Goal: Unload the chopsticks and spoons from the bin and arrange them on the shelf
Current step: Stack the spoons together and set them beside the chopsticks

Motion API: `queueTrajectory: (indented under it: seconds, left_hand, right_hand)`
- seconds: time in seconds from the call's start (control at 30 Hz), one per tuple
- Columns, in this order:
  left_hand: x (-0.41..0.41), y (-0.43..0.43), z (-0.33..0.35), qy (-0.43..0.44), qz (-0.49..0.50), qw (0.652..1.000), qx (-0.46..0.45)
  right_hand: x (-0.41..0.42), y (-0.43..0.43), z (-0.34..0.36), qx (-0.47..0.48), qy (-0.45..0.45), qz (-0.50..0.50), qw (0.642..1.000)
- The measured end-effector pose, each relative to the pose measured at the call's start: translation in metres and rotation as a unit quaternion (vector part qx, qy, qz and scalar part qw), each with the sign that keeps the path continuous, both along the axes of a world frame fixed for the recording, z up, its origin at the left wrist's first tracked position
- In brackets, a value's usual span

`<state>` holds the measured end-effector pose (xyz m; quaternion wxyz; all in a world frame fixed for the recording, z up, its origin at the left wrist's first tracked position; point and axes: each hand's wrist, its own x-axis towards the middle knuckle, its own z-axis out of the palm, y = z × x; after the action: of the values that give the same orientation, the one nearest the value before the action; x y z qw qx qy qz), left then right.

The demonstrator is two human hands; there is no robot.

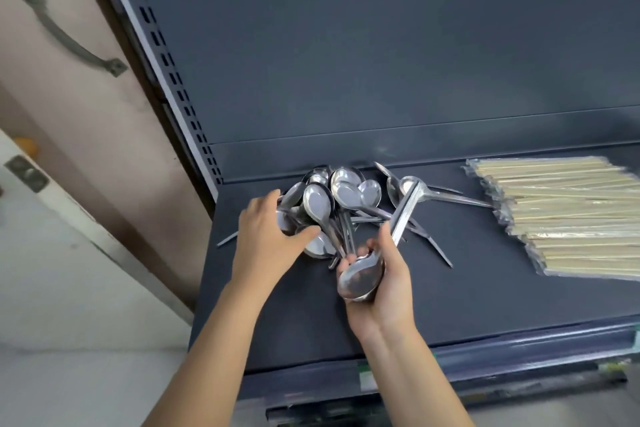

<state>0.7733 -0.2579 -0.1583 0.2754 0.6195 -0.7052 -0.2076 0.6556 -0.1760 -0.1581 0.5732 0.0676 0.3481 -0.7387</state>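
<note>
Shelf (pixel 485 305) carries wrapped chopsticks (pixel 568 215) at its right end and the spoon pile (pixel 346 194) toward its left. Your left hand (pixel 266 239) curls around spoons in that pile; your right hand (pixel 381 288) grips a spoon stack (pixel 362 276) above the shelf's front.

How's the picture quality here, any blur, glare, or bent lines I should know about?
Head view: motion blur smears the door handle at left and the front edge of the shelf at the bottom; the spoons throw bright glare; the wrap on the chopsticks glints faintly; the wide lens tilts the upright; the left hand and right hand look fairly sharp.
</note>
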Motion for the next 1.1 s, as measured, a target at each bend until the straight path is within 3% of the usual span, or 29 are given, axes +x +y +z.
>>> queueTrajectory:
  seconds: [0.1, 0.23, 0.4, 0.53, 0.77, 1.1]
  left_hand:
    - [0.006, -0.009, -0.002, -0.06, 0.018, 0.998, -0.028]
    - [0.012, -0.007, -0.003, 0.012, -0.01, 1.0, -0.005]
    - [0.017, 0.001, -0.008, 0.033, -0.022, 0.999, 0.01]
    - [0.018, 0.006, -0.01, -0.034, -0.025, 0.997, -0.059]
    - [0.043, 0.012, 0.019, 0.008, 0.005, 0.985, -0.175]
    - [0.064, 0.025, 0.039, 0.1, 0.024, 0.994, -0.047]
  right_hand:
    - [0.01, 0.002, -0.004, 0.008, 0.045, -0.016, 0.999]
    - [0.011, 0.0, -0.002, 0.011, 0.095, -0.033, 0.995]
    - [0.012, -0.002, 0.0, 0.017, 0.122, -0.072, 0.99]
    - [0.014, -0.003, 0.003, 0.017, 0.155, -0.106, 0.982]
    - [0.017, 0.009, 0.011, -0.016, 0.19, -0.122, 0.974]
    - [0.013, 0.014, 0.007, 0.007, 0.187, -0.139, 0.972]
